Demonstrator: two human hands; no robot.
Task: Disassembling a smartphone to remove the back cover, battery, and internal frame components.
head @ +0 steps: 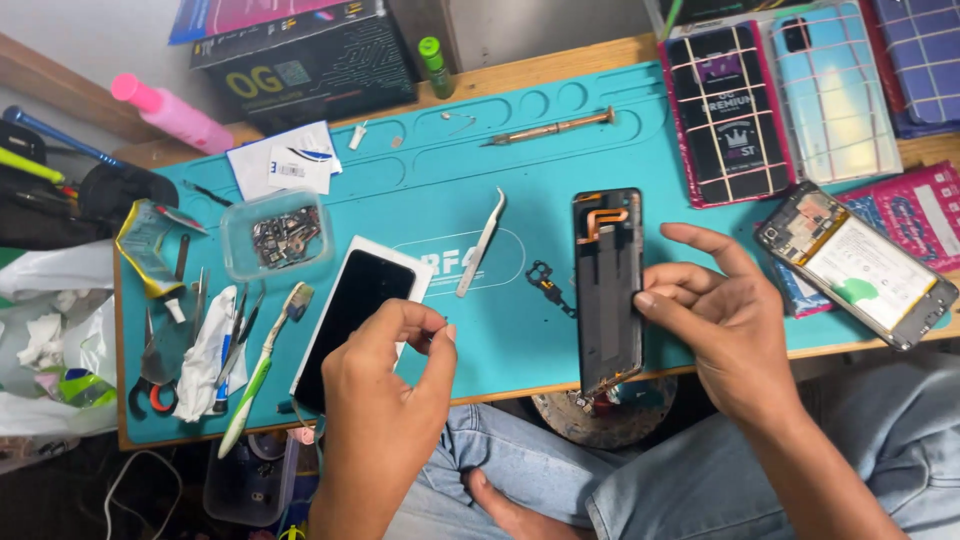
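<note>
Phone teardown, mid-step. Right hand (725, 320) at centre right of the frame, thumb and fingertips pinching the right edge of the phone frame (607, 285), which lies flat on the teal mat (520, 150). Left hand (385, 385) at lower centre, thumb and forefinger pinched together, possibly on something tiny; cannot tell. Black screen (350, 320) just beyond it, untouched. Tweezers (482, 243) and small flex part (548, 283) between screen and frame. Next move likely needs a steady frame and fine fingertip placement.
</note>
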